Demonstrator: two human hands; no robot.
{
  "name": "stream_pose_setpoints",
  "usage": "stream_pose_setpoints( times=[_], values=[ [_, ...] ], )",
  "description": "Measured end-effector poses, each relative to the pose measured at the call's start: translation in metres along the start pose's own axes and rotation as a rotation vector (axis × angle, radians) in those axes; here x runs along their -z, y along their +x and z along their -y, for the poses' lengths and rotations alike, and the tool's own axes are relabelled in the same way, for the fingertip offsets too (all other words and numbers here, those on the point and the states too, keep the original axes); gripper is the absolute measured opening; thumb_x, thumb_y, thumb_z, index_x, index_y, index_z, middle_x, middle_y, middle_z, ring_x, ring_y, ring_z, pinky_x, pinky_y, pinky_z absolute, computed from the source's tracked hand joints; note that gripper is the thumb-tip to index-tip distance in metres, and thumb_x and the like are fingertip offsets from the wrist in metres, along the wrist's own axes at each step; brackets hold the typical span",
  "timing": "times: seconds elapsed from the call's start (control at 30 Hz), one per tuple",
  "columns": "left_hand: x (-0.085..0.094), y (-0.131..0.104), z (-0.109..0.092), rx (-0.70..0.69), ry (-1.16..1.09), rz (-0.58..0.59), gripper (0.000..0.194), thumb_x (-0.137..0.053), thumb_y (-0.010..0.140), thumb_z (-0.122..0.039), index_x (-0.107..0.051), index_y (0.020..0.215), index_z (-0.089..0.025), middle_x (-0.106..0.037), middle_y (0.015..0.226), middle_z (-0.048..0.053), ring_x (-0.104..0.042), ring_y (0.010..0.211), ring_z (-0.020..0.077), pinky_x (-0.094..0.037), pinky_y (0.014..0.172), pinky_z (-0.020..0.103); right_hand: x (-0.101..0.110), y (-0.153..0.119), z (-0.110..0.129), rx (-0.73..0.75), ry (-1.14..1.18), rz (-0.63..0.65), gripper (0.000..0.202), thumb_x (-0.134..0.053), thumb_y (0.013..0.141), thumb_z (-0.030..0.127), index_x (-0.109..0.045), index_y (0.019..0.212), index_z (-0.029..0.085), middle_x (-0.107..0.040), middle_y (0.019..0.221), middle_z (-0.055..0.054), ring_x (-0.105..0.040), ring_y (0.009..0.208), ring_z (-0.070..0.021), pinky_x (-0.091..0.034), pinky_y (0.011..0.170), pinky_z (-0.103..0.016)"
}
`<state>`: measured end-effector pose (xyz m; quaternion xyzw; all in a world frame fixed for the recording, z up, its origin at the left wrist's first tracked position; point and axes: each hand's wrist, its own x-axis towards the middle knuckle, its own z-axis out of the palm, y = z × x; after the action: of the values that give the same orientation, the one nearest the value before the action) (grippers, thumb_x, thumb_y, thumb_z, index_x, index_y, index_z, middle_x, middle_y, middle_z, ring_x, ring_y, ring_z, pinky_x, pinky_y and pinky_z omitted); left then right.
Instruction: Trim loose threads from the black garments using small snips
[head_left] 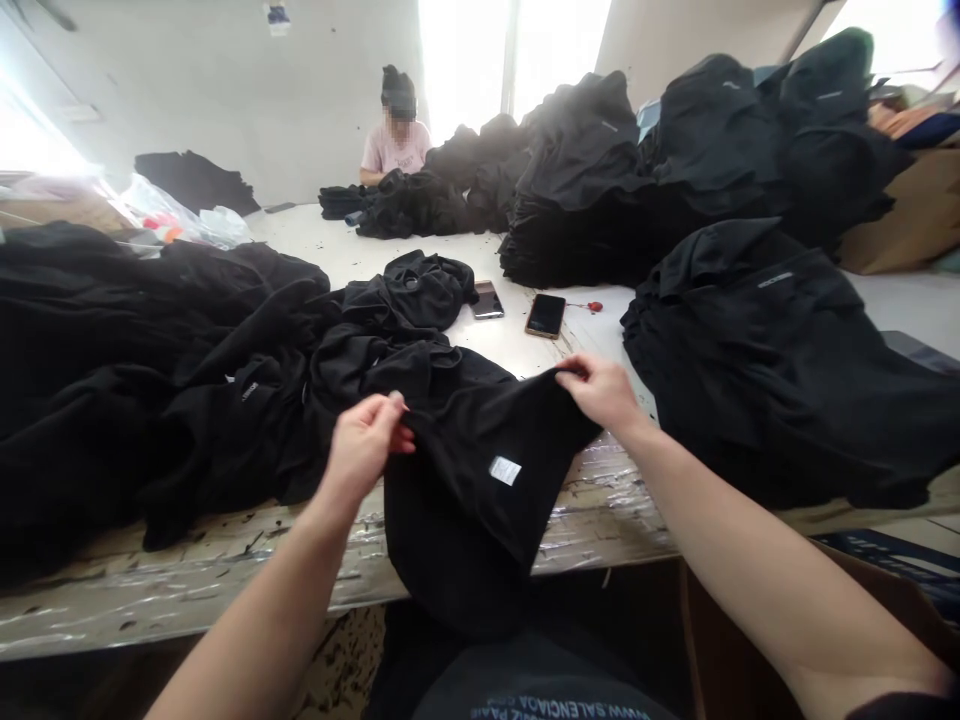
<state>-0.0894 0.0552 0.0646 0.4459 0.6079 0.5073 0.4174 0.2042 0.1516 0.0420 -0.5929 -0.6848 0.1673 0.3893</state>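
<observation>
A black garment with a small white label hangs stretched between my two hands, over the table's front edge. My left hand pinches its upper left part, fingers closed. On the other side, my right hand grips the upper right corner between thumb and fingers. The lower part of the cloth drops below the tabletop toward my lap. Just behind my left hand, more crumpled black garments lie against the held one. Which part of the garment I hold is hard to make out.
Loose black garments heap up at left. A neater black stack stands at right, with taller piles behind. Two phones lie mid-table. Across the table a person sits near other black cloth.
</observation>
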Motion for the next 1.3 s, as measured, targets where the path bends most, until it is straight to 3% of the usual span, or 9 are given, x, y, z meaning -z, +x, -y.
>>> stream_pose_setpoints(
  times=[0.17,0.23,0.33,0.5,0.63,0.8,1.0,1.13,1.3],
  values=[
    [0.012,-0.035,-0.08,-0.433,-0.265,-0.107,0.012,-0.058,0.082,-0.027,-0.064,0.079,-0.017,-0.062,0.06,0.0,-0.057,0.048,0.0126,-0.046,0.046,0.023,0.044,0.016,-0.007,-0.058,0.172,-0.381,0.026,-0.059,0.079,0.032,-0.063,0.097,0.014,-0.056,0.064,0.0,-0.048,0.05,-0.0113,-0.041,0.049,-0.026],
    [0.001,-0.049,-0.071,-0.332,-0.196,0.035,0.016,-0.064,0.076,-0.024,-0.066,0.091,-0.019,-0.064,0.067,0.001,-0.059,0.054,0.014,-0.047,0.05,0.024,0.051,0.011,-0.013,-0.084,0.14,-0.393,0.024,-0.063,0.073,0.024,-0.065,0.095,0.014,-0.055,0.062,0.0,-0.046,0.05,-0.0106,-0.04,0.051,-0.027],
    [-0.025,-0.061,-0.016,0.022,-0.114,0.33,0.045,-0.067,0.071,-0.018,-0.059,0.116,-0.019,-0.066,0.074,0.002,-0.06,0.061,0.014,-0.049,0.055,0.024,0.041,-0.015,-0.02,-0.118,0.044,-0.412,0.024,-0.061,0.067,0.013,-0.067,0.09,0.015,-0.057,0.066,-0.001,-0.046,0.053,-0.0114,-0.041,0.056,-0.028],
    [-0.041,-0.081,0.062,0.392,-0.325,0.29,0.061,-0.068,0.07,-0.019,-0.042,0.125,-0.015,-0.068,0.087,0.006,-0.064,0.075,0.0152,-0.05,0.063,0.023,0.003,-0.082,-0.003,-0.039,0.122,-0.005,0.011,-0.055,0.077,0.018,-0.063,0.083,0.018,-0.064,0.076,-0.004,-0.056,0.062,-0.0156,-0.046,0.059,-0.028],
    [-0.031,-0.088,0.062,0.526,-0.425,0.12,0.053,-0.07,0.073,-0.024,-0.044,0.119,-0.014,-0.069,0.09,0.009,-0.066,0.071,0.0149,-0.053,0.062,0.024,-0.014,-0.114,0.026,0.121,0.173,0.249,0.009,-0.053,0.081,0.018,-0.061,0.084,0.018,-0.064,0.08,-0.004,-0.058,0.068,-0.0159,-0.047,0.062,-0.028],
    [-0.038,-0.07,0.052,0.768,-0.609,0.274,0.025,-0.064,0.079,-0.033,-0.059,0.09,-0.011,-0.067,0.074,0.007,-0.064,0.054,0.0122,-0.051,0.048,0.02,-0.026,-0.126,0.052,0.13,0.248,0.38,0.008,-0.053,0.082,0.018,-0.06,0.086,0.018,-0.063,0.078,-0.003,-0.057,0.066,-0.0143,-0.047,0.06,-0.026],
    [-0.062,-0.069,0.053,0.655,-0.615,0.35,0.026,-0.074,0.071,-0.031,-0.057,0.073,-0.013,-0.06,0.06,0.001,-0.057,0.049,0.0095,-0.047,0.043,0.018,-0.033,-0.131,0.064,0.24,0.227,0.375,0.025,-0.066,0.076,0.024,-0.058,0.099,0.018,-0.058,0.086,-0.004,-0.057,0.073,-0.016,-0.049,0.064,-0.028],
    [-0.06,-0.066,0.053,0.609,-0.63,0.396,0.031,-0.073,0.072,-0.039,-0.059,0.076,-0.011,-0.063,0.069,0.005,-0.061,0.06,0.0117,-0.049,0.05,0.02,-0.027,-0.132,0.063,0.308,0.183,0.392,0.007,-0.053,0.082,0.014,-0.058,0.078,0.018,-0.055,0.07,0.0,-0.052,0.061,-0.0125,-0.044,0.06,-0.025],
    [-0.029,-0.026,0.055,0.471,-0.616,0.057,0.034,-0.07,0.073,-0.044,-0.06,0.086,-0.014,-0.068,0.081,0.007,-0.063,0.064,0.0143,-0.052,0.055,0.025,-0.015,-0.14,0.058,0.383,0.174,0.634,0.013,-0.051,0.078,0.007,-0.055,0.072,0.018,-0.054,0.066,0.001,-0.052,0.059,-0.0119,-0.04,0.056,-0.023]
  ],
)
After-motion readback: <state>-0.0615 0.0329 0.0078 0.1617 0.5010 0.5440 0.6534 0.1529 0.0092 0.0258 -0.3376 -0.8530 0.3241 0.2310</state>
